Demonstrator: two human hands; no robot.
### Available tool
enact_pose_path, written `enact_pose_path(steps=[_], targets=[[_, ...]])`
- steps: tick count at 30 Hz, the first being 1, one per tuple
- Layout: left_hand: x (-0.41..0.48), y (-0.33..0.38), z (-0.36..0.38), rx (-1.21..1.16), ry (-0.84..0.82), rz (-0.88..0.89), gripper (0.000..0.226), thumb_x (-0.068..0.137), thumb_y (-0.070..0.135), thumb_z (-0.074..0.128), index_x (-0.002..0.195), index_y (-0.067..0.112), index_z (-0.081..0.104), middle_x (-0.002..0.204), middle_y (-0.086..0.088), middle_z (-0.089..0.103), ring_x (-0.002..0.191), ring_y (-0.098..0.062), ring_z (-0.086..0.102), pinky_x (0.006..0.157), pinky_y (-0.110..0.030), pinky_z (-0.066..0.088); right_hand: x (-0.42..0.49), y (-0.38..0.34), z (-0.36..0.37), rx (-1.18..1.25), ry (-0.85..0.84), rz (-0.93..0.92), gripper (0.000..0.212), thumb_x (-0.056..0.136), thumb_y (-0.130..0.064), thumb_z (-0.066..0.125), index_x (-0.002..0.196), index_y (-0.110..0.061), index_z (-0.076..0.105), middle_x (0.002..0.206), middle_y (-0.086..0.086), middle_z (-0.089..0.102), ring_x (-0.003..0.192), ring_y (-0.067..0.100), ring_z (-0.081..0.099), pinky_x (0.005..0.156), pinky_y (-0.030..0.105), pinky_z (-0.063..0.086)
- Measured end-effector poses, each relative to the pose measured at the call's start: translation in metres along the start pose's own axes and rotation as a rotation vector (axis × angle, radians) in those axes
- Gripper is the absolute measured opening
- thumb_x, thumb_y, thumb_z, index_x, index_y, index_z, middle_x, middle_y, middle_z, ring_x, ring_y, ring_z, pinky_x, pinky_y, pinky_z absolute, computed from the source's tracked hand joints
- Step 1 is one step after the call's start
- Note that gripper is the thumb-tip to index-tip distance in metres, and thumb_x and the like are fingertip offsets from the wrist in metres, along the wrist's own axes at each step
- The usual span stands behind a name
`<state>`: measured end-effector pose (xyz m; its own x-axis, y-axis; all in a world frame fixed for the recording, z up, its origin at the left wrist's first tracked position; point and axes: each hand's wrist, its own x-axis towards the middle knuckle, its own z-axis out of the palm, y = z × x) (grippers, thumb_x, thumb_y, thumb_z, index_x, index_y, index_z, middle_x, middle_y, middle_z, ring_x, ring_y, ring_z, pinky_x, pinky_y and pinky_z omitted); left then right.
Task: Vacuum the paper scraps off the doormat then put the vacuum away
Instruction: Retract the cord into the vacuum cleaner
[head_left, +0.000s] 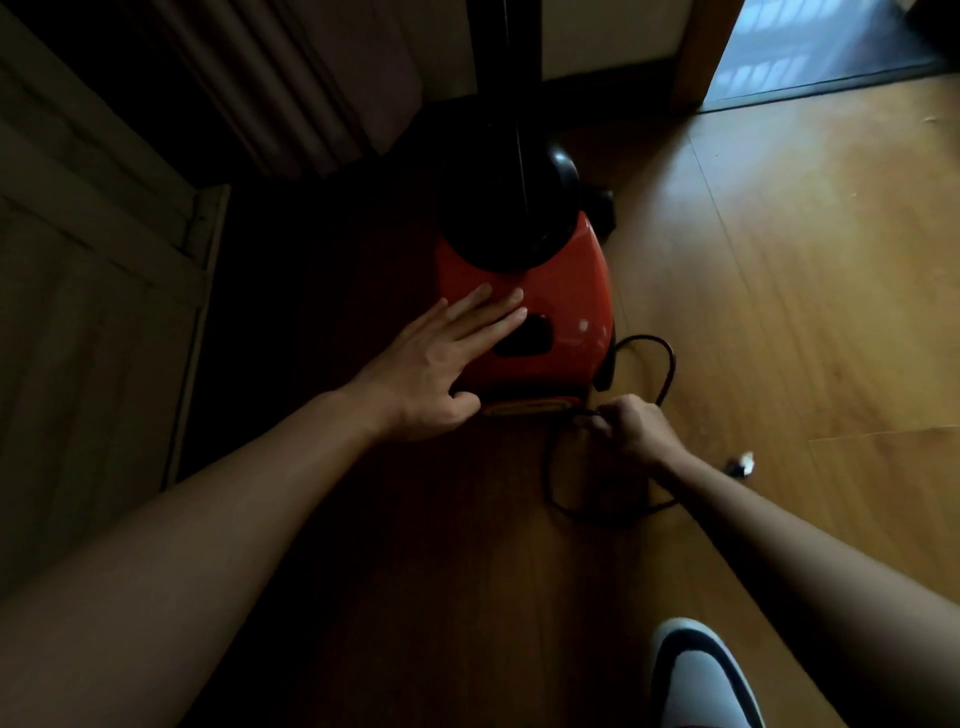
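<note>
Left hand (431, 374) flat on the vacuum (566, 291), fingers wide; right hand (631, 426) pinches the cord (671, 364) at five o'clock. Loose loops may tangle.

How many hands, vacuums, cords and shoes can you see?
hands: 2, the left hand and the right hand
vacuum: 1
cord: 1
shoe: 1
Total: 5
</note>
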<state>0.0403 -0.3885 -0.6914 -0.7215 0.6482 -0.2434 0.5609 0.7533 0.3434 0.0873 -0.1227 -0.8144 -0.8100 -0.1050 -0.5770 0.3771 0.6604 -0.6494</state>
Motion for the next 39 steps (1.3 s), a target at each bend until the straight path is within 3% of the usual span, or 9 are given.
enact_pose_path(steps=[3,7,12,16,22,28,32,36,39], targets=[[0.001,-0.001,0.003,-0.003,0.011,0.008,0.094,0.082,0.023,0.056,0.157,0.035,0.001,0.164,0.019,-0.009,0.148,-0.003,-0.019,0.119,-0.034,-0.009,-0.015,0.005,-0.021,0.262,-0.035,0.094,0.03,0.103,-0.028,0.057,0.079,-0.011,0.065,0.062,-0.005,0.052,0.049,0.007,0.044,0.044,0.021,0.034],[0.003,-0.002,0.006,0.012,0.019,0.006,0.094,0.078,0.03,0.05,0.156,0.037,-0.001,0.163,0.019,-0.011,0.148,-0.003,-0.019,0.119,-0.035,-0.009,-0.033,-0.016,-0.033,0.647,-0.048,0.063,0.027,0.1,-0.024,0.06,0.074,-0.015,0.058,0.059,-0.004,0.042,0.048,0.007,0.035,0.046,0.023,0.027],[0.003,-0.001,0.005,0.008,0.014,0.012,0.095,0.078,0.029,0.052,0.156,0.036,-0.001,0.163,0.019,-0.011,0.148,-0.003,-0.019,0.12,-0.037,-0.007,-0.049,-0.031,-0.036,1.051,-0.217,0.07,0.032,0.104,-0.028,0.05,0.073,-0.019,0.053,0.06,-0.005,0.024,0.045,0.008,0.02,0.042,0.023,0.013],[0.003,-0.002,0.006,0.006,0.019,0.014,0.095,0.079,0.029,0.053,0.157,0.035,-0.001,0.163,0.019,-0.011,0.148,-0.004,-0.019,0.119,-0.036,-0.008,-0.06,-0.039,-0.032,1.077,-0.311,-0.044,0.034,0.105,-0.035,0.044,0.085,-0.014,0.061,0.058,-0.004,0.021,0.047,0.011,0.011,0.04,0.025,0.008],[0.002,0.0,0.007,0.014,0.015,0.007,0.095,0.081,0.027,0.056,0.157,0.035,-0.002,0.163,0.019,-0.013,0.148,-0.003,-0.021,0.118,-0.035,-0.011,-0.066,-0.048,-0.015,1.062,-0.328,-0.126,0.042,0.109,-0.025,0.033,0.124,0.003,0.061,0.058,-0.001,0.029,0.044,0.01,0.021,0.038,0.021,0.019],[0.003,0.002,0.005,0.033,0.005,-0.001,0.094,0.079,0.033,0.05,0.156,0.036,-0.004,0.162,0.021,-0.015,0.147,-0.002,-0.023,0.118,-0.033,-0.012,-0.076,-0.055,-0.011,0.873,-0.463,-0.169,0.038,0.109,-0.024,0.034,0.14,-0.019,0.055,0.068,0.007,0.047,0.052,0.019,0.041,0.047,0.029,0.037],[0.003,0.004,0.004,0.034,0.002,-0.007,0.094,0.08,0.032,0.052,0.157,0.034,-0.003,0.161,0.021,-0.016,0.146,-0.002,-0.024,0.118,-0.032,-0.013,-0.081,-0.063,-0.009,0.927,-0.579,-0.164,0.038,0.109,-0.024,0.036,0.144,-0.023,0.049,0.074,0.009,0.053,0.063,0.021,0.054,0.062,0.035,0.046],[0.003,0.005,0.003,0.034,-0.009,-0.004,0.094,0.082,0.033,0.054,0.157,0.033,-0.004,0.161,0.02,-0.018,0.146,-0.002,-0.024,0.118,-0.033,-0.013,-0.079,-0.071,-0.001,0.92,-0.611,-0.278,0.04,0.11,-0.022,0.032,0.14,-0.003,0.05,0.075,0.011,0.055,0.072,0.021,0.057,0.073,0.032,0.05],[0.003,0.005,0.003,0.029,-0.018,-0.011,0.094,0.084,0.031,0.057,0.157,0.033,-0.003,0.162,0.019,-0.017,0.147,-0.002,-0.024,0.119,-0.034,-0.012,-0.072,-0.079,0.006,0.772,-0.581,-0.272,0.039,0.11,-0.026,0.033,0.133,-0.003,0.054,0.08,0.011,0.062,0.076,0.021,0.064,0.074,0.03,0.053]])
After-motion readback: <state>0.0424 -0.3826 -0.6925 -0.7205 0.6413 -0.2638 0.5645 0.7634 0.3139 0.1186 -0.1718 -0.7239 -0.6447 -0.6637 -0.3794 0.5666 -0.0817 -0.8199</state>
